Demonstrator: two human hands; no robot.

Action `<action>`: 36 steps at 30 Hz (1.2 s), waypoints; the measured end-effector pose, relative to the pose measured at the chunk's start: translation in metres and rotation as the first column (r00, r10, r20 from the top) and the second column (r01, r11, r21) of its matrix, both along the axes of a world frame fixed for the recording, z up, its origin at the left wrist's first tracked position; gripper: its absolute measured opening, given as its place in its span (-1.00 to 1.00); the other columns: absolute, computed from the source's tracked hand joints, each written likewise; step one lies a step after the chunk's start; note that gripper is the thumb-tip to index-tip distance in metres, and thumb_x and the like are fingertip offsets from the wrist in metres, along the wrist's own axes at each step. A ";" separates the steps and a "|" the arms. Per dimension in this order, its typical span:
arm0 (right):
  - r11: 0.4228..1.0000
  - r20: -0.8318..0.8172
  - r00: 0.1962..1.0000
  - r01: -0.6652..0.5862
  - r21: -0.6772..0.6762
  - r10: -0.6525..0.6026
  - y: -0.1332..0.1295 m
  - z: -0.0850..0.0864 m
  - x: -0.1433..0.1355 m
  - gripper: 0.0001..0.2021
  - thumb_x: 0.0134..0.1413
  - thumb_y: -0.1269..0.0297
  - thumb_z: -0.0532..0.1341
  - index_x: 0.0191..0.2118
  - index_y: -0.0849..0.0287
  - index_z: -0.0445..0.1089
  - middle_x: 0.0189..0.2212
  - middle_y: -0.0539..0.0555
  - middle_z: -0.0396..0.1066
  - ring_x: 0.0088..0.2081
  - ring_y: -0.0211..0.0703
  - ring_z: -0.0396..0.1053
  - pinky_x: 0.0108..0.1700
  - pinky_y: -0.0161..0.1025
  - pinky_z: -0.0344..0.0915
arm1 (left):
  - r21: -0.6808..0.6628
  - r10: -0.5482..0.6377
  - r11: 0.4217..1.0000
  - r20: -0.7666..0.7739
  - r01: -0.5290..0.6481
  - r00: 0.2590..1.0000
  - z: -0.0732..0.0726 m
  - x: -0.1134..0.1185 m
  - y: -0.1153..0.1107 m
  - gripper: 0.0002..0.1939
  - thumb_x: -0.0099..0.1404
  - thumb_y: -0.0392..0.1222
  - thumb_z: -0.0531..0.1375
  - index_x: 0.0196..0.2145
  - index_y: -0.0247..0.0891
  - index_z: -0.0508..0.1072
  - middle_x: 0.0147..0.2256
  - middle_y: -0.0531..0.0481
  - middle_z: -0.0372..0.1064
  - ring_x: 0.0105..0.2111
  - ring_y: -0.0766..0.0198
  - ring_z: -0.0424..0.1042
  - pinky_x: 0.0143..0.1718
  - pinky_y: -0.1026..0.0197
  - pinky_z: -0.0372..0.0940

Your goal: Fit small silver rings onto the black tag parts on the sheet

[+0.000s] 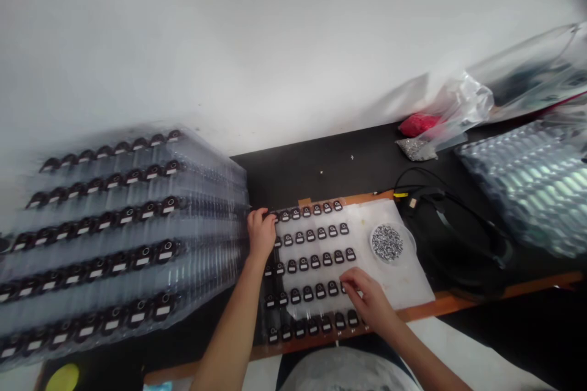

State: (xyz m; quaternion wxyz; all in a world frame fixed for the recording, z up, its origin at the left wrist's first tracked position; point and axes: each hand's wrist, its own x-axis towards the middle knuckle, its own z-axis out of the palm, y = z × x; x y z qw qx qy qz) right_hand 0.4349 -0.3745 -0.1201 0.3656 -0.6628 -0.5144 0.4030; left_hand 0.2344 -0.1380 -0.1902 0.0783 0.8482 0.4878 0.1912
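A clear plastic tray (316, 266) lies in front of me, with rows of small black parts (315, 261), each bearing a ring mark and a white label. At the tray's far left corner, my left hand (261, 233) has its fingers bent over the end part of the top row, which they mostly hide. My right hand (369, 299) is closed in a pinch over the right end of the fourth row. Whatever its fingertips hold is too small to make out. Right of the parts, a round clear dish (387, 243) holds many tiny silvery pieces.
A tall stack of filled clear trays (202, 220) stands at left. To the right are a black cable and headband-like object (452, 238), and more clear trays (527, 183). A red bundle (418, 124) and bag of metal bits (416, 149) lie by the wall.
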 end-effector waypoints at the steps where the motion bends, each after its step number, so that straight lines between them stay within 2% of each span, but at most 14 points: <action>1: 1.000 0.007 1.000 -0.007 0.005 0.007 -0.001 0.001 -0.001 -0.86 0.18 0.40 0.01 -0.25 0.16 0.30 -0.34 0.08 0.34 -0.28 -0.18 0.33 -0.22 -0.26 0.30 | 0.000 -0.006 1.000 -0.004 0.006 1.000 0.000 0.001 0.000 -0.78 0.22 -0.30 0.04 -0.34 -0.27 0.50 -0.15 -0.18 0.25 -0.08 0.03 0.12 -0.02 -0.03 0.15; 3: 1.000 0.048 0.999 -0.004 0.026 0.003 -0.002 0.002 0.002 -0.85 0.18 0.40 0.00 -0.25 0.16 0.30 -0.34 0.08 0.35 -0.28 -0.18 0.34 -0.23 -0.27 0.31 | 0.006 -0.011 1.000 -0.003 0.011 1.000 0.001 0.001 0.000 -0.78 0.22 -0.30 0.05 -0.34 -0.27 0.50 -0.15 -0.18 0.24 -0.08 0.03 0.12 -0.02 -0.03 0.15; 5: 0.995 0.166 0.983 0.065 0.070 -0.076 -0.003 0.001 0.013 -0.85 0.19 0.39 0.00 -0.23 0.16 0.30 -0.32 0.10 0.36 -0.26 -0.17 0.34 -0.20 -0.25 0.31 | 0.015 -0.007 1.000 0.009 0.006 1.000 0.002 0.001 -0.001 -0.78 0.22 -0.31 0.05 -0.33 -0.26 0.50 -0.16 -0.17 0.23 -0.08 0.02 0.13 -0.01 -0.04 0.14; 8: 0.964 0.451 0.852 0.248 0.102 -0.266 0.003 -0.004 0.046 -0.83 0.18 0.34 0.01 -0.20 0.18 0.32 -0.27 0.15 0.36 -0.22 -0.10 0.34 -0.15 -0.18 0.28 | 0.025 0.014 1.000 0.035 -0.015 0.999 0.005 -0.001 -0.008 -0.79 0.22 -0.30 0.06 -0.33 -0.27 0.50 -0.16 -0.17 0.23 -0.08 0.02 0.13 -0.01 -0.04 0.14; 9: 0.957 0.547 0.794 0.285 0.051 -0.265 0.007 -0.007 0.059 -0.82 0.17 0.33 0.02 -0.20 0.20 0.33 -0.25 0.16 0.36 -0.21 -0.07 0.34 -0.16 -0.17 0.27 | 0.027 0.020 0.999 0.045 -0.021 0.999 0.007 -0.001 -0.012 -0.79 0.22 -0.31 0.06 -0.33 -0.27 0.50 -0.15 -0.18 0.23 -0.07 0.03 0.14 0.00 -0.04 0.14; 11: 0.940 0.691 0.711 0.310 -0.143 -0.130 0.017 -0.013 0.084 -0.80 0.15 0.35 0.04 -0.17 0.22 0.35 -0.21 0.19 0.36 -0.23 -0.03 0.35 -0.25 -0.19 0.26 | 0.019 0.016 1.000 0.064 -0.017 0.998 0.010 -0.001 -0.025 -0.80 0.22 -0.31 0.06 -0.33 -0.28 0.49 -0.15 -0.18 0.23 -0.07 0.03 0.14 0.01 -0.05 0.13; 14: 0.865 0.722 0.675 0.262 -0.428 0.153 0.032 -0.021 0.105 -0.79 0.13 0.38 0.05 -0.16 0.21 0.37 -0.24 0.17 0.38 -0.29 -0.08 0.38 -0.32 -0.25 0.20 | -0.012 -0.019 1.000 0.098 0.020 0.995 0.015 0.001 -0.052 -0.81 0.22 -0.32 0.07 -0.33 -0.27 0.48 -0.15 -0.17 0.24 -0.07 0.05 0.15 0.01 -0.05 0.14; 17: 0.815 0.708 0.652 0.236 -0.529 0.271 0.040 -0.027 0.107 -0.80 0.14 0.39 0.03 -0.22 0.20 0.38 -0.26 0.16 0.39 -0.30 -0.12 0.38 -0.35 -0.29 0.15 | -0.053 -0.041 0.997 0.139 0.049 0.989 0.021 0.003 -0.082 -0.82 0.21 -0.34 0.07 -0.31 -0.26 0.47 -0.14 -0.16 0.25 -0.06 0.07 0.16 0.01 -0.04 0.15; 23: 0.820 0.712 0.655 0.246 -0.517 0.252 0.039 -0.034 0.103 -0.81 0.12 0.44 0.03 -0.29 0.24 0.40 -0.30 0.19 0.40 -0.31 -0.12 0.37 -0.34 -0.28 0.14 | -0.165 -0.077 0.979 0.233 0.117 0.969 0.036 0.009 -0.126 -0.81 0.21 -0.37 0.07 -0.30 -0.24 0.46 -0.14 -0.15 0.27 -0.05 0.08 0.18 0.00 -0.02 0.17; 28: 0.898 0.751 0.658 0.298 -0.324 0.053 0.027 -0.029 0.107 -0.80 0.11 0.40 0.03 -0.34 0.24 0.40 -0.36 0.20 0.40 -0.40 -0.08 0.36 -0.38 -0.21 0.18 | -0.366 -0.032 0.912 0.382 0.183 0.924 0.051 0.019 -0.144 -0.80 0.21 -0.32 0.07 -0.28 -0.17 0.47 -0.17 -0.13 0.29 -0.08 0.08 0.22 -0.01 -0.03 0.15; 30: 0.934 0.689 0.715 0.314 -0.172 -0.113 0.022 -0.021 0.100 -0.83 0.09 0.36 0.06 -0.34 0.22 0.39 -0.37 0.17 0.40 -0.39 -0.08 0.36 -0.35 -0.20 0.24 | -0.504 0.073 0.841 0.463 0.195 0.883 0.057 0.026 -0.149 -0.83 0.21 -0.27 0.08 -0.32 -0.17 0.48 -0.18 -0.12 0.31 -0.10 0.09 0.24 -0.03 0.00 0.15; 31: 0.946 0.614 0.766 0.310 -0.094 -0.190 0.020 -0.015 0.092 -0.84 0.08 0.33 0.07 -0.33 0.21 0.39 -0.37 0.15 0.41 -0.38 -0.09 0.36 -0.33 -0.19 0.26 | -0.596 0.156 0.777 0.495 0.203 0.855 0.059 0.031 -0.151 -0.85 0.20 -0.24 0.10 -0.33 -0.17 0.48 -0.20 -0.11 0.32 -0.13 0.11 0.27 -0.06 0.04 0.17; 33: 0.965 0.391 0.887 0.261 0.016 -0.246 0.020 -0.001 0.070 -0.87 0.08 0.30 0.10 -0.31 0.17 0.37 -0.38 0.09 0.42 -0.37 -0.12 0.37 -0.30 -0.20 0.31 | -0.782 0.370 0.579 0.504 0.230 0.781 0.065 0.043 -0.156 -0.85 0.19 -0.16 0.13 -0.34 -0.21 0.47 -0.26 -0.09 0.35 -0.23 0.17 0.31 -0.18 0.13 0.22; 36: 0.995 0.196 0.977 0.065 0.071 -0.078 0.024 0.021 0.032 -0.89 0.12 0.34 0.10 -0.30 0.15 0.37 -0.37 0.08 0.41 -0.33 -0.16 0.37 -0.27 -0.24 0.33 | -0.909 0.640 0.260 0.415 0.326 0.647 0.074 0.058 -0.159 -0.76 0.13 -0.02 0.19 -0.34 -0.25 0.45 -0.40 -0.02 0.36 -0.38 0.27 0.31 -0.33 0.24 0.21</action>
